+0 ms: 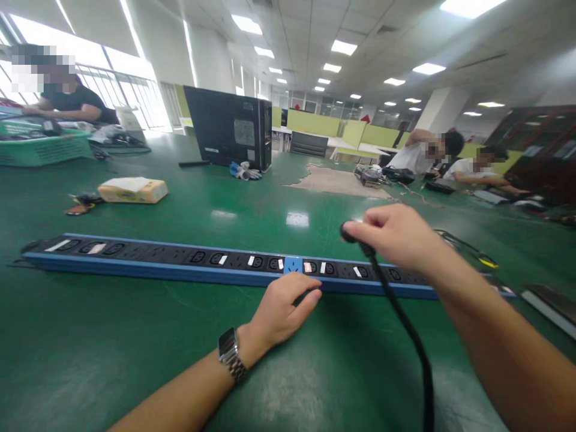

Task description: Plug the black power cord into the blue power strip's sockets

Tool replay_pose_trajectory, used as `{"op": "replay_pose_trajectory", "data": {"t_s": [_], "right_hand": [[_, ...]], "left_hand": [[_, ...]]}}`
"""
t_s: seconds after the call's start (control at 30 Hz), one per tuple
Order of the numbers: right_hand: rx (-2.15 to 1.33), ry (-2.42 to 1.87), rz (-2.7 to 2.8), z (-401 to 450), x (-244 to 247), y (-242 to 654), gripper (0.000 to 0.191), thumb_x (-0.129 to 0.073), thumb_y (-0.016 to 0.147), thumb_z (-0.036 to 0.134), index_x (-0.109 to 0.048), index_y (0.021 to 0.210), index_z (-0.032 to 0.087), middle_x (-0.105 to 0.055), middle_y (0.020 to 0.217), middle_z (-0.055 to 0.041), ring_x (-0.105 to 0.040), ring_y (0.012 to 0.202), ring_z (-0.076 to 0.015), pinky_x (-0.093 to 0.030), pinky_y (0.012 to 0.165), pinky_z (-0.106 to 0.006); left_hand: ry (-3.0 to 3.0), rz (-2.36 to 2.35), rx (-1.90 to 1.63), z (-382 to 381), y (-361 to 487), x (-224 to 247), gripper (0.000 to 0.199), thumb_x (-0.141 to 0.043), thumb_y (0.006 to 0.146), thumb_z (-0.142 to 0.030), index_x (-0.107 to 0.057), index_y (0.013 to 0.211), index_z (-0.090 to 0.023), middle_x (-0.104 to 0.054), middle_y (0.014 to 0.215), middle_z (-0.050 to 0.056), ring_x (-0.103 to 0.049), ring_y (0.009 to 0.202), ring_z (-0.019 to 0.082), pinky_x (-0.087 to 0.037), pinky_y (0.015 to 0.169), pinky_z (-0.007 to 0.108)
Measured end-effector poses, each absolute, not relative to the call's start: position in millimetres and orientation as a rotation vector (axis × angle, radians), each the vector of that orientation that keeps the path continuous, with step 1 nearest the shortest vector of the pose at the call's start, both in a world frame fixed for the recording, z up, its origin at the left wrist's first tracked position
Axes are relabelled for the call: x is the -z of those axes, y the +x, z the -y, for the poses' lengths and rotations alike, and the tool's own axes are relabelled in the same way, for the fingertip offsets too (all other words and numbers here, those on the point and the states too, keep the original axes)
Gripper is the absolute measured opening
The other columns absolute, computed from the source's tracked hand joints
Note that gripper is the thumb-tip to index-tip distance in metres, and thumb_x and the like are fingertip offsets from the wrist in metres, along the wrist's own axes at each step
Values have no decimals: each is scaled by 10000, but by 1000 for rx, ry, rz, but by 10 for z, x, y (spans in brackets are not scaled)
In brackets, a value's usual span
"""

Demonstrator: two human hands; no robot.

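Note:
A long blue-and-black power strip (243, 277) lies across the green table, with rows of black sockets, small white labels and one blue socket (293, 263) near its middle. My right hand (398, 234) is closed around a black plug (349, 231), held above the strip just right of the blue socket. From the plug a thick black cord (407, 327) hangs down toward me. At the strip's near edge, just below the blue socket, my left hand (279, 307) holds nothing, thumb and forefinger apart. A watch (229, 348) is on the left wrist.
Behind the strip stand a yellow tissue pack (134, 190), a black computer case (229, 129) and gloves (245, 171). A green basket (45, 150) is at far left. Cables (468, 246) and a dark flat object (549, 309) lie right. Other people sit around the table.

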State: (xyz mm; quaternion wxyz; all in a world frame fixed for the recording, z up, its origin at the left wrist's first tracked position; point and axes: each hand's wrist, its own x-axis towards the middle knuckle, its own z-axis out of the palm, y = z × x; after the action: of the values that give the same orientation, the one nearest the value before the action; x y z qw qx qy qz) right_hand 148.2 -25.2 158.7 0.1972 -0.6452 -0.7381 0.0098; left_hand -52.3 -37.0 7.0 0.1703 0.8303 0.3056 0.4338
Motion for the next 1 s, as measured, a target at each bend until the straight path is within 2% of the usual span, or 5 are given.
{"op": "replay_pose_trajectory", "data": {"t_s": [0.2,0.43,0.73,0.83,1.0], "right_hand": [[-255,-1739,2122,167,-929,896,428,-518,773,516,-534,502,185,-456,482,32,-380,496,-88,-225,478,-240],[-536,-1833,2066,-278,-575,761,387,-488,759,460,-639,543,177,-542,515,5,-442,510,-102,-266,477,-233],[-531,-1943,2039,-380,-507,750,419,-459,747,475,-722,630,169,-675,648,-64,-545,566,-142,-308,484,-237],[-456,-2007,2033,-329,-548,656,438,-438,755,487,-748,715,179,-718,745,-95,-613,640,-180,-359,524,-251],[-436,-2047,2083,-297,-571,572,447,-433,752,486,-756,838,189,-737,866,-124,-669,758,-234,-408,574,-278]], "left_hand": [[2031,-749,-1084,539,-444,-68,393,-408,944,-412,-644,760,-157,-684,702,50,-628,646,146,-467,628,244],[1421,-941,-945,594,-343,-57,422,-486,848,-481,-565,591,-156,-590,468,29,-513,396,105,-381,421,202],[1244,-992,-910,537,-328,-3,391,-537,792,-522,-553,653,-157,-581,462,12,-510,341,98,-284,321,162],[1131,-932,-941,552,-306,-22,391,-595,753,-539,-576,772,-149,-633,531,25,-570,383,129,-327,320,169],[766,-849,-1018,605,-277,-77,388,-576,774,-545,-487,675,-181,-624,511,23,-612,433,172,-425,369,216]]}}
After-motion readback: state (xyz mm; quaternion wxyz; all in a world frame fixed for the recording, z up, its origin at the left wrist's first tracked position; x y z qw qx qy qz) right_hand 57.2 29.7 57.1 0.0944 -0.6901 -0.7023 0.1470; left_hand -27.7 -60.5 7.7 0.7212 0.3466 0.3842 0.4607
